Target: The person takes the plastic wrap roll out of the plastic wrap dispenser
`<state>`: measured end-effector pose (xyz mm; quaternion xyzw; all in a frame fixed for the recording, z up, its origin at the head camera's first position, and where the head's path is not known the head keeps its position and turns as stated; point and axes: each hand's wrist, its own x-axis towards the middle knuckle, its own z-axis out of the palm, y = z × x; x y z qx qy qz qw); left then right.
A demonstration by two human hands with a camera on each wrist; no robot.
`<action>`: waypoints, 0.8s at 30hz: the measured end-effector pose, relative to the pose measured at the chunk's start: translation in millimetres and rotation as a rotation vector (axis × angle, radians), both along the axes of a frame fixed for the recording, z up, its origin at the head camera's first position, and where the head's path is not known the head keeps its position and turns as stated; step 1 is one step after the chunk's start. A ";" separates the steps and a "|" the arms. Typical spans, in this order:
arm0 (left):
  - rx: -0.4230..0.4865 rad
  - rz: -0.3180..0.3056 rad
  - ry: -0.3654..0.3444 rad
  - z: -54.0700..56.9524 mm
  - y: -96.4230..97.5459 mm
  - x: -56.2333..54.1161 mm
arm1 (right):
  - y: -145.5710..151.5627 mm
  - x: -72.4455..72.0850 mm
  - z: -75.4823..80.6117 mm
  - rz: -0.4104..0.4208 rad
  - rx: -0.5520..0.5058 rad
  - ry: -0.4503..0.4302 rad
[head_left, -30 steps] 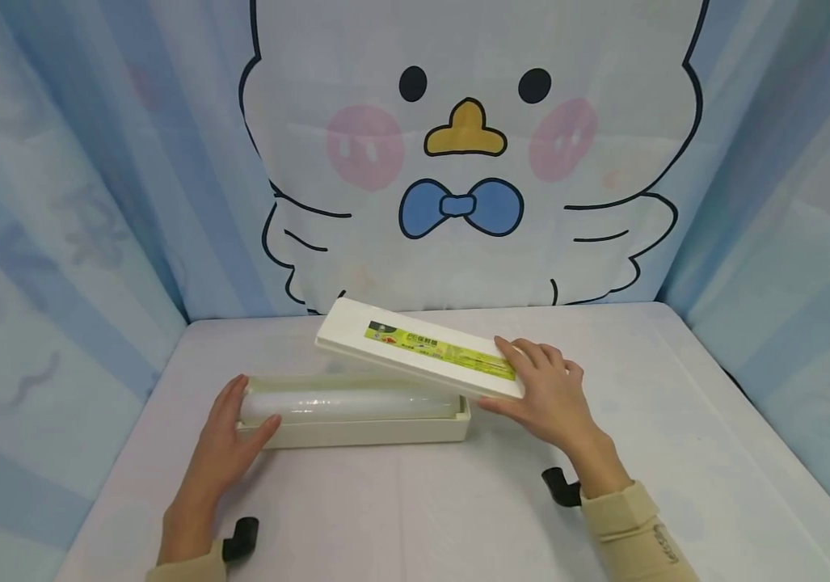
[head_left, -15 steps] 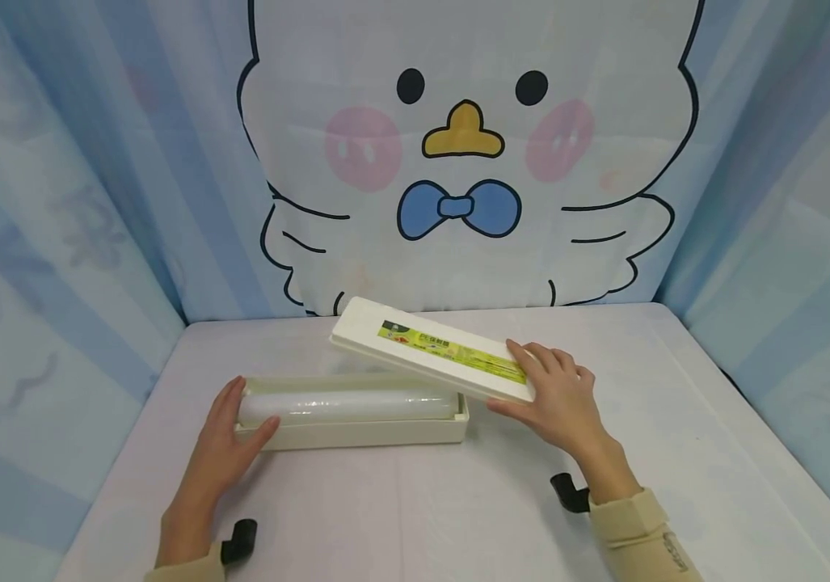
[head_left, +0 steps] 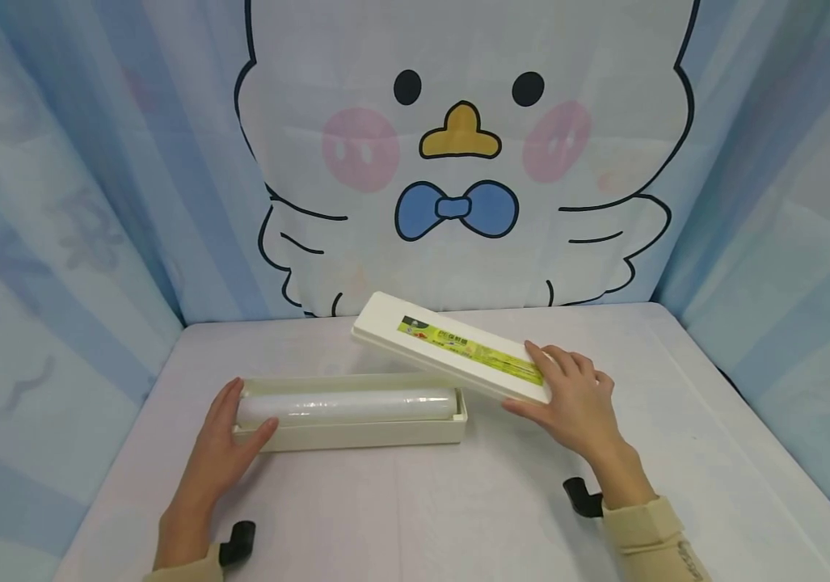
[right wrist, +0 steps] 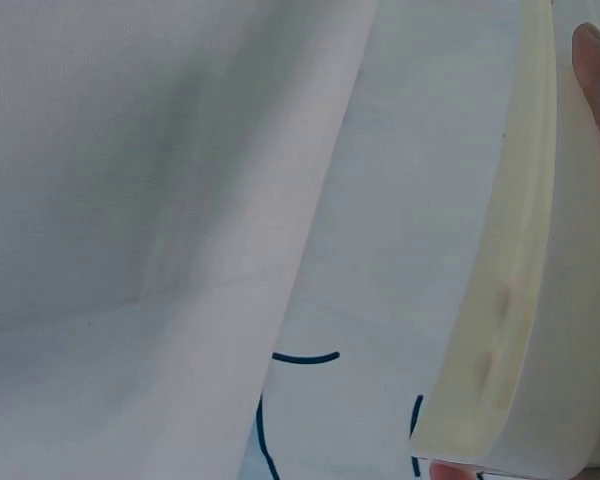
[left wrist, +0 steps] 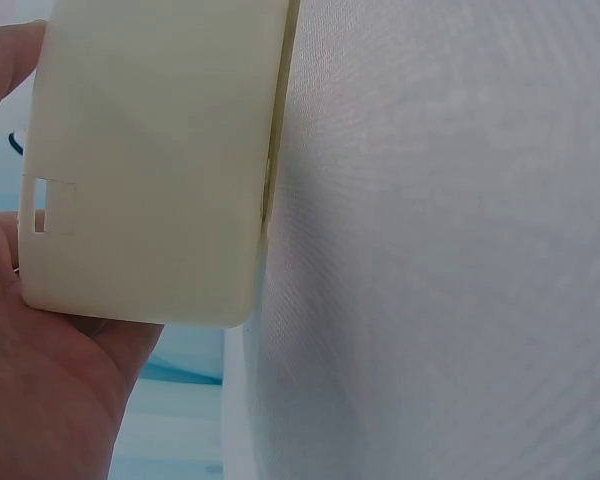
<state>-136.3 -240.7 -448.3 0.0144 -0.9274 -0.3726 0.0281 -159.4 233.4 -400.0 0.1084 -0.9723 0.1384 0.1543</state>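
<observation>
A cream plastic box [head_left: 364, 436] stands on the table with a roll of cling film [head_left: 356, 404] lying inside it. My left hand [head_left: 214, 457] grips the box's left end, thumb on the front wall and fingers at the back. In the left wrist view, the end wall of the box [left wrist: 150, 170] shows a small slot near one edge. My right hand [head_left: 575, 400] holds the white lid [head_left: 385, 319] by its right end. The lid, with a green and yellow label [head_left: 469, 347], hangs tilted above the box's right rear. Its hollow underside [right wrist: 500, 290] appears in the right wrist view.
A white cloth covers the table [head_left: 400, 517]. Behind it hangs a curtain [head_left: 458, 267] printed with a cartoon chick, and blue curtains [head_left: 44, 283] close off both sides. Black wrist mounts [head_left: 238, 543] stick out at both sleeves.
My right hand has carried the lid to the right, away from the box's left part, uncovering more of the roll. The left hand stays on the box, which has barely moved.
</observation>
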 end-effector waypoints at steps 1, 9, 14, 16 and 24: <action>0.000 0.001 -0.001 0.0 0.0 0.1 | 1.3 0.4 -0.3 -0.003 -0.001 -0.001; 0.001 0.001 -0.001 -0.4 0.4 0.1 | 13.1 3.6 -1.3 -0.043 -0.012 -0.014; 0.002 0.005 -0.014 0.5 0.3 0.6 | 17.4 6.0 -0.5 -0.060 -0.005 -0.004; 0.001 0.008 -0.022 0.5 0.1 0.7 | 18.2 7.3 -0.3 -0.067 -0.004 -0.006; 0.005 0.004 -0.005 -2.2 -1.0 0.2 | 24.4 10.5 -2.2 -0.096 -0.009 -0.013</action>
